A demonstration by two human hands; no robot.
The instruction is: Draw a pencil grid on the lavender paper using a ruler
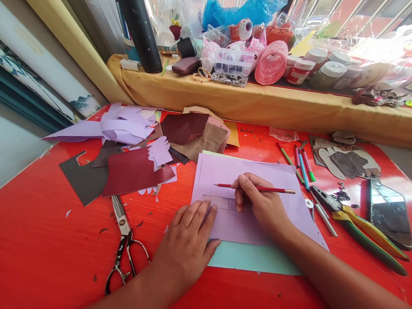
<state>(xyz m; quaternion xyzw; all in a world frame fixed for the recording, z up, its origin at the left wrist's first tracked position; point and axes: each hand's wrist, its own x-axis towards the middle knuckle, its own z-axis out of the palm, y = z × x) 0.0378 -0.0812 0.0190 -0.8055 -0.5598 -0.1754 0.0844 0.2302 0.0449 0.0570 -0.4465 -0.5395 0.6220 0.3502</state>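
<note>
A purple sheet (251, 171) with faint pencil lines lies over a pale green sheet (254, 257) on the red table. My left hand (191, 234) rests flat at the sheet's left edge, its fingers stretched out towards a clear ruler (219, 199). Above the sheet, my right hand (257, 197) grips a red pencil (277, 189) between thumb and fingers. The pencil is nearly level, its tip pointing left. Part of the ruler is hidden by my right hand.
Black-handled scissors (125, 234) lie left of my left hand, below leather pieces (135, 169) and purple scraps (128, 126). At right are pens (303, 165), pliers (354, 223) and a phone (389, 210). Jars (299, 71) and a plastic box (233, 62) crowd the back ledge.
</note>
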